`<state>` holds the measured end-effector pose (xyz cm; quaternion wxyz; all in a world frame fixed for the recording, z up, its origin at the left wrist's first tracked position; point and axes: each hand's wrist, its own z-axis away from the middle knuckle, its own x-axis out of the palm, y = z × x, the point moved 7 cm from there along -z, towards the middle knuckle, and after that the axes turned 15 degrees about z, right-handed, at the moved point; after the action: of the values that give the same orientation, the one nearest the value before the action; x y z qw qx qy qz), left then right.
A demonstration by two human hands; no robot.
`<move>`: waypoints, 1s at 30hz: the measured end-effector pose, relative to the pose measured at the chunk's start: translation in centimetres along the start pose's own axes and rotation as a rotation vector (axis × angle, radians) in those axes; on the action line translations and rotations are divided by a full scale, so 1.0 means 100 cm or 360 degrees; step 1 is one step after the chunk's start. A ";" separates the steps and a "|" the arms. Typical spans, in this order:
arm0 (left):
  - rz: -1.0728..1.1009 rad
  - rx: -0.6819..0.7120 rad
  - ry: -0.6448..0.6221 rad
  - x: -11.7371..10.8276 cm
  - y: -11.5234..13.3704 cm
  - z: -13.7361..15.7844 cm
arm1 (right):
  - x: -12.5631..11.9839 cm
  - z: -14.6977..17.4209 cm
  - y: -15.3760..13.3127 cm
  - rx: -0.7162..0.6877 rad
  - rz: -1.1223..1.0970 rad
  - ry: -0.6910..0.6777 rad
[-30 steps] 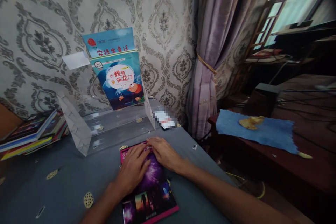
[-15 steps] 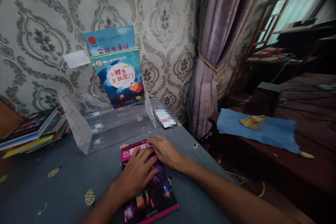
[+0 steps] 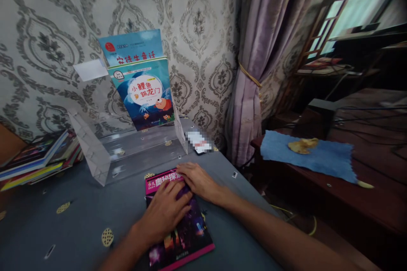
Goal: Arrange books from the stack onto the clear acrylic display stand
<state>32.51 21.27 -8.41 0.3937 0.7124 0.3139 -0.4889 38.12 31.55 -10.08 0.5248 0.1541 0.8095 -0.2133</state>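
A dark purple book (image 3: 190,224) with pink bands and white title characters lies flat on the grey-covered table. Across the middle of its cover rests my left hand (image 3: 168,209), palm down with its fingers spread. My right hand (image 3: 197,180) lies over the book's upper right corner, fingers stretched out and touching the cover; its thumb is hard to make out. Behind the hands stands a clear acrylic rack (image 3: 98,161). A blue picture book with an orange fish (image 3: 149,97) leans upright in it, in front of another blue book (image 3: 133,46).
A stack of books (image 3: 41,156) lies at the table's left. The phone (image 3: 199,142), partly pixelated, sits right of the rack. A purple curtain (image 3: 254,51) hangs beside a dark red desk (image 3: 365,207), which bears a blue cloth (image 3: 276,152) with a yellowish figurine (image 3: 302,145).
The whole view has shifted slightly, so things appear a little further left. Both hands stay on the purple book, with slightly more of its title showing.
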 end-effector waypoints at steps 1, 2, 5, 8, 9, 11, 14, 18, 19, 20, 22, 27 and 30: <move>-0.0013 -0.0002 0.0006 0.001 0.001 -0.001 | 0.001 0.000 0.000 -0.0005 0.0000 -0.0002; -0.0010 -0.0002 0.0004 0.001 0.003 -0.001 | 0.001 -0.001 0.000 -0.0008 0.0000 -0.0001; 0.0091 0.0004 -0.0005 0.000 0.006 0.001 | 0.001 -0.001 0.000 -0.0009 -0.0012 0.0015; 0.0212 0.0010 0.0007 -0.002 0.007 0.004 | 0.000 0.000 0.000 -0.0009 -0.0028 0.0036; 0.0224 0.0006 0.0000 -0.001 0.007 0.005 | 0.000 0.000 0.000 -0.0010 -0.0032 0.0038; 0.0204 -0.0016 -0.0017 0.001 0.008 0.007 | -0.001 0.001 0.000 -0.0004 -0.0037 0.0039; 0.0170 -0.0068 -0.0037 0.005 0.010 0.009 | -0.001 0.002 0.001 -0.0010 -0.0043 0.0040; 0.0256 -0.0124 -0.0184 0.018 0.018 0.014 | 0.000 0.001 -0.001 -0.0043 -0.0027 0.0002; 0.0287 -0.0147 -0.0234 0.021 0.020 0.016 | 0.000 0.001 -0.001 -0.0046 -0.0019 -0.0011; 0.0319 -0.0172 -0.0285 0.024 0.021 0.018 | 0.000 0.001 -0.001 -0.0045 -0.0012 -0.0022; 0.0371 -0.0219 -0.0373 0.028 0.022 0.021 | 0.000 0.001 -0.002 -0.0042 -0.0002 -0.0036; 0.0425 -0.0241 -0.0452 0.026 0.024 0.024 | 0.000 0.002 -0.002 -0.0055 0.0011 -0.0032; 0.0408 -0.0235 -0.0387 0.023 0.022 0.023 | 0.002 0.000 -0.001 -0.0061 0.0015 -0.0011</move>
<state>34.07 18.35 -10.53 0.5390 0.6513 0.2056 -0.4930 38.01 31.49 -10.22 0.5315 0.1470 0.8109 -0.1957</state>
